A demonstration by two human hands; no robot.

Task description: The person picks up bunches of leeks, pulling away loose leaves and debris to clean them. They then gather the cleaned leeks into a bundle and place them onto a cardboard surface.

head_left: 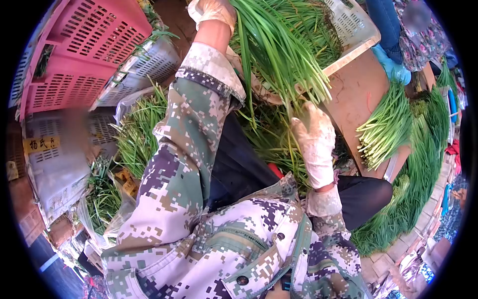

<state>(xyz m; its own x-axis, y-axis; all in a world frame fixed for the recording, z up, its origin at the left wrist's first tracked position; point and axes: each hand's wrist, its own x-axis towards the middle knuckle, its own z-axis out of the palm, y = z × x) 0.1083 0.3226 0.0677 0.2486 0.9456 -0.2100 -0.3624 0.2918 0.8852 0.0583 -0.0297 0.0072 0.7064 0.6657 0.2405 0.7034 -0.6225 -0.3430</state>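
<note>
My left hand (pixel 215 14), in a pale glove, reaches the top edge of the view and is closed around a bunch of green chives (pixel 279 47). The edge cuts off part of its fingers. The bunch hangs to the right, its pale stem ends fanned out. Just below those ends is my right hand (pixel 316 134), in a soiled white glove. Its fingers are pinched together at thin yellowish chive leaves, and the fingertips are partly hidden. More loose chives (pixel 271 132) lie beneath, between my knees.
A white crate (pixel 352 55) of chives stands ahead. On the left are a pink crate (pixel 74 55), grey crates and a plastic bag of leaves (pixel 142 124). At right, a bundle of chives (pixel 388 124) lies by a long pile (pixel 423 169). Another person's blue-gloved hand (pixel 393 65) is there.
</note>
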